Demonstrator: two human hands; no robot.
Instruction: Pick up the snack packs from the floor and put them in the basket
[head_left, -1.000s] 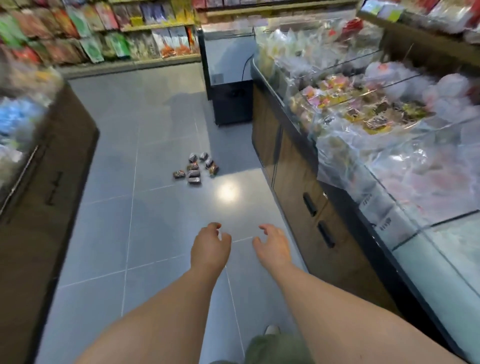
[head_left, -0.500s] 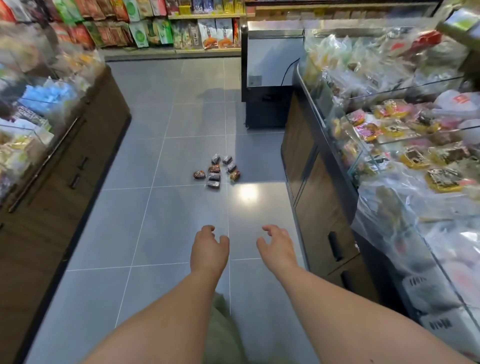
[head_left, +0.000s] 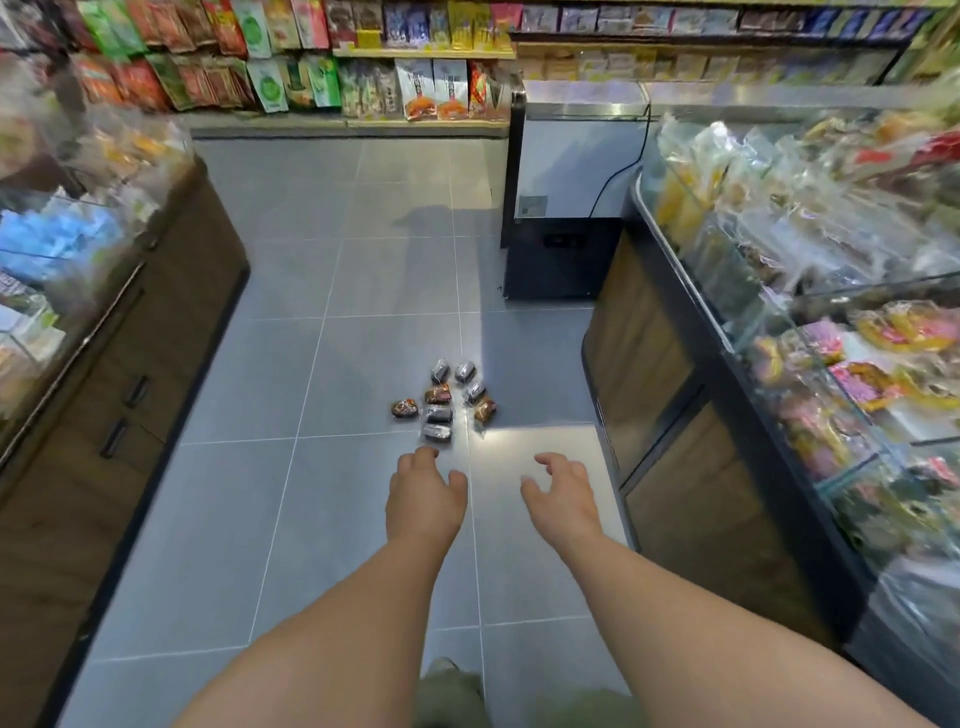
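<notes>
Several small snack packs (head_left: 444, 400), dark, silver and orange-brown, lie in a loose cluster on the grey tiled floor (head_left: 291, 364) of a shop aisle. My left hand (head_left: 423, 496) reaches forward, fingers loosely curled, holding nothing, its fingertips just short of the nearest pack in the image. My right hand (head_left: 563, 491) is stretched out beside it, fingers relaxed and empty, to the right of the cluster. No basket is in view.
A glass display counter (head_left: 779, 364) full of wrapped snacks runs along the right. A wooden counter (head_left: 130, 364) flanks the left. A chest freezer (head_left: 566, 208) stands behind the packs. Shelves of bagged snacks (head_left: 337, 67) line the back wall.
The view has moved forward along the aisle, so the snack packs are now nearer and just ahead of my hands. Both hands stay extended and empty.
</notes>
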